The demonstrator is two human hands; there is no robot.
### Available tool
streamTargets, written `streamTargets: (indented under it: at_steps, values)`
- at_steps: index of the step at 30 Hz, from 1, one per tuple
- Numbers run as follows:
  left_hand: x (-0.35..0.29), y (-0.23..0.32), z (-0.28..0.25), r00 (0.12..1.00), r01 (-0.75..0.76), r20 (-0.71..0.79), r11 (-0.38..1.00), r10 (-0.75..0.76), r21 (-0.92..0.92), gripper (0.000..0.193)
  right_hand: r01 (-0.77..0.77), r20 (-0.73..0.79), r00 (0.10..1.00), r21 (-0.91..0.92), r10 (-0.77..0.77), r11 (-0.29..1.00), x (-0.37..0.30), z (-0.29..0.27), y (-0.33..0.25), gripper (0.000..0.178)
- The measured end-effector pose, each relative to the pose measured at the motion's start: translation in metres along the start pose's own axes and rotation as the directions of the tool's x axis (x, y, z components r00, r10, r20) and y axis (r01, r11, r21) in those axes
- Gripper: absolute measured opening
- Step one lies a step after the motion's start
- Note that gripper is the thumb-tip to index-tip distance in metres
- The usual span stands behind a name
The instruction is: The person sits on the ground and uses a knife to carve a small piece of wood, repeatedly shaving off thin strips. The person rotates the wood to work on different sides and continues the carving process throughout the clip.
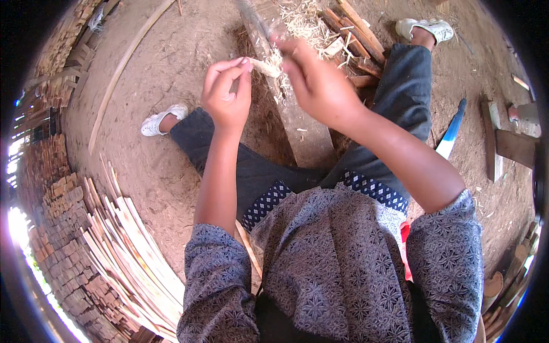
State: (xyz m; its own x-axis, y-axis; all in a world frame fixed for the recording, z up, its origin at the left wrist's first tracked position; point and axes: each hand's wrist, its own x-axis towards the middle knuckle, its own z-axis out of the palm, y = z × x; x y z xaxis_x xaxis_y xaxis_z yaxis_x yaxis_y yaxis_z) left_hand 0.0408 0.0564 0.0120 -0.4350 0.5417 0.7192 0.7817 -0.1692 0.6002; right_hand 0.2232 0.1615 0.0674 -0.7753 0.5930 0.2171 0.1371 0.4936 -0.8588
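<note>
My left hand (227, 91) pinches the end of a short, pale piece of wood (264, 68) between thumb and fingertips. The wood's other end points toward my right hand (320, 86), above a wooden plank (311, 140) that runs between my legs. My right hand is smeared by motion. Its fingers look curled round something, and a grey, blade-like streak shows beyond them, too blurred to name. Pale shavings cling to the plank just below both hands.
A heap of wood shavings (300, 23) and several split wood pieces (360, 34) lie beyond my right hand. A blue-and-white tapered object (452, 131) rests on the dirt floor at right. Long pale strips (134, 246) and stacked wood blocks (63, 223) fill the left side.
</note>
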Motion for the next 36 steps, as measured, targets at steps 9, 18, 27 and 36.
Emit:
streamTargets:
  at_steps: [9, 18, 27, 36]
  values:
    - [0.006, 0.011, 0.0, 0.998, -0.05, 0.044, 0.996, 0.047, 0.071, 0.015, -0.035, 0.022, 0.999, -0.044, 0.036, 0.998, -0.009, 0.008, 0.013, 0.04]
    - [0.009, 0.014, 0.001, 0.999, -0.041, 0.018, 0.998, 0.041, 0.055, 0.015, -0.086, 0.058, 0.995, 0.006, 0.085, 0.996, -0.006, -0.002, 0.001, 0.039]
    - [0.008, 0.015, 0.003, 0.999, -0.047, 0.026, 0.997, 0.046, 0.068, 0.014, -0.065, 0.152, 0.985, -0.142, 0.087, 0.988, -0.008, 0.004, 0.042, 0.04]
    - [0.006, 0.012, 0.0, 0.998, -0.055, 0.037, 0.996, 0.053, 0.064, 0.015, -0.158, 0.279, 0.933, -0.255, 0.23, 0.954, -0.009, 0.009, 0.041, 0.045]
